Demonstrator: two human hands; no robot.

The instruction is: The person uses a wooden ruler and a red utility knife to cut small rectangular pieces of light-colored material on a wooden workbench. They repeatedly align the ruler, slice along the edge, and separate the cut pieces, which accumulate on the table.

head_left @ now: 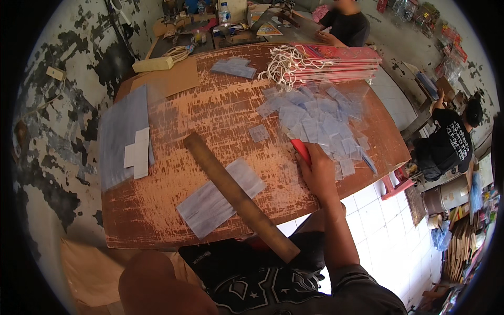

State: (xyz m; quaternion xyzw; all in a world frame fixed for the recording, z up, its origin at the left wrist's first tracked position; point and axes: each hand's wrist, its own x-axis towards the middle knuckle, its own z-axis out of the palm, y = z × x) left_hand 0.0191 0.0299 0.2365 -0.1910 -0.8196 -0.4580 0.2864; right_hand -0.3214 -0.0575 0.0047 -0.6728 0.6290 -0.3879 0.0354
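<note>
I see the right hand (318, 169) closed around one red tool (300, 150), just beside a heap of filmy bluish pieces (320, 118) too jumbled to count; the left hand's state I can't tell. One loose square (258, 133) lies nearby; one brown bar (239, 197) crosses one grey-blue sheet (203, 212) on the surface (168, 118).

Red slim handheld tool (301, 150) just right of frame centre, gripped in right hand (319, 169), exposed end toward upper left. Long flat brown strip (239, 195), worn-looking, slanting from centre left down to lower centre. Beneath it, bluish-grey translucent sheet (206, 211), rectangular, flat, tilted, showing on both sides of strip, lower centre-left. Small translucent pieces (315, 118), mostly squarish, heaped loosely, overlapping, upper right of centre; single square (258, 133) flat, apart, left of heap.
</note>
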